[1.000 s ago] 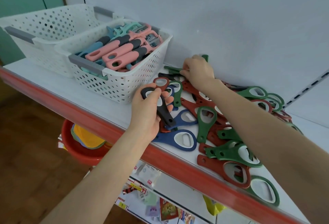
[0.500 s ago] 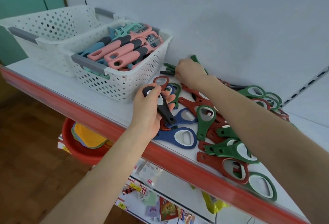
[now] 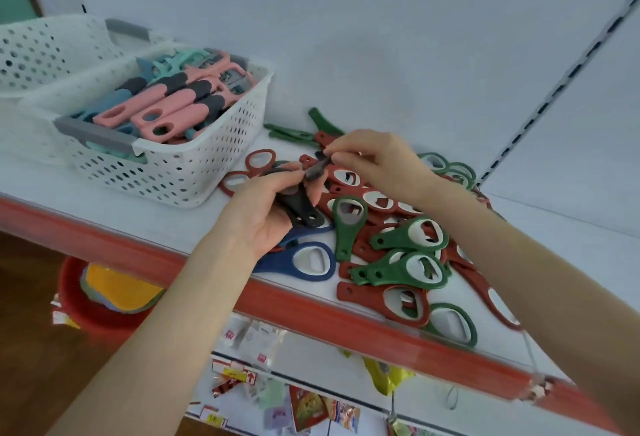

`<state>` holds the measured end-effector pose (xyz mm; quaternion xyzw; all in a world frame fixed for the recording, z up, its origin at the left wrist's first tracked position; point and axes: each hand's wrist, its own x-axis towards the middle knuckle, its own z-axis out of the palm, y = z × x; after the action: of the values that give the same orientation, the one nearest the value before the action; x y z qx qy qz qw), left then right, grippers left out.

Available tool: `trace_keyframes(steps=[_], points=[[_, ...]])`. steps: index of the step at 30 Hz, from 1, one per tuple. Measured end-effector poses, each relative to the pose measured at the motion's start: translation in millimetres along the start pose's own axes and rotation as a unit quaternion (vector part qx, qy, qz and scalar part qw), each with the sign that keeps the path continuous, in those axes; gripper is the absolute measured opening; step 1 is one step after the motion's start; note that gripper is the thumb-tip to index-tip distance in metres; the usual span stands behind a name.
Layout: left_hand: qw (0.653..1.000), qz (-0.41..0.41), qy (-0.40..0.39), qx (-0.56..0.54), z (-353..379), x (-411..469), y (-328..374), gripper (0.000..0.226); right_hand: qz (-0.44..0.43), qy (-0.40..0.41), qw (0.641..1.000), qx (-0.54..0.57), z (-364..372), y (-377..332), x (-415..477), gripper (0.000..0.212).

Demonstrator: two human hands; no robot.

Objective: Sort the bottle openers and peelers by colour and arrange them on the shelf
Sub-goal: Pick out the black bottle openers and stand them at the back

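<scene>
Left hand (image 3: 266, 221): grip clamped on stacked black plastic bottle openers (image 3: 304, 212), likely gathering one colour. Right hand (image 3: 377, 162): grip pinches another black opener (image 3: 316, 172) above red-and-green opener pile (image 3: 398, 252) on white shelf (image 3: 571, 248).

White shelf (image 3: 104, 200) (red strip along the front edge) had two perforated white baskets (image 3: 194, 172) on the left, with a messy heap of red, green and blue bottle openers (image 3: 412, 234) right beside them.
</scene>
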<state>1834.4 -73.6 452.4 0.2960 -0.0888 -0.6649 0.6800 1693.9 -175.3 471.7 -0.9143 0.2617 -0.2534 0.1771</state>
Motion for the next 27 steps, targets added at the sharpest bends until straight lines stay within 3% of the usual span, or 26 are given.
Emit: trace_keyframes(steps=[2, 5, 8, 13, 19, 22, 27], points=[[1.000, 0.014, 0.003, 0.027, -1.8, 0.9, -2.2, 0.018, 0.073, -0.019, 0.997, -0.016, 2.3, 8.4, -0.9, 0.020], [0.997, 0.025, 0.011, 0.074, -2.7, 0.3, -3.7, 0.021, 0.092, -0.093, 0.989, -0.071, 15.3, 17.6, 1.1, 0.025], [0.997, 0.032, 0.043, 0.049, -6.4, 2.5, -3.9, 0.014, 0.126, -0.153, 0.971, -0.131, 23.5, 18.2, 4.3, 0.025], [0.995, 0.041, 0.071, 0.052, -9.3, -1.3, -1.5, 0.015, 0.211, -0.098, 0.954, -0.188, 18.0, 20.8, 13.8, 0.046], [0.987, 0.070, 0.074, 0.123, -10.0, -1.2, -1.3, 0.017, 0.276, -0.093, 0.935, -0.204, 26.4, 22.5, 27.5, 0.037], [0.987, 0.085, 0.055, 0.122, -12.5, -0.5, -1.4, 0.023, 0.285, -0.088, 0.930, -0.217, 32.6, 20.3, 36.5, 0.043], [0.985, 0.074, 0.056, 0.145, -16.0, 1.8, -1.5, 0.011, 0.251, -0.118, 0.935, -0.222, 38.7, 20.9, 43.1, 0.036]])
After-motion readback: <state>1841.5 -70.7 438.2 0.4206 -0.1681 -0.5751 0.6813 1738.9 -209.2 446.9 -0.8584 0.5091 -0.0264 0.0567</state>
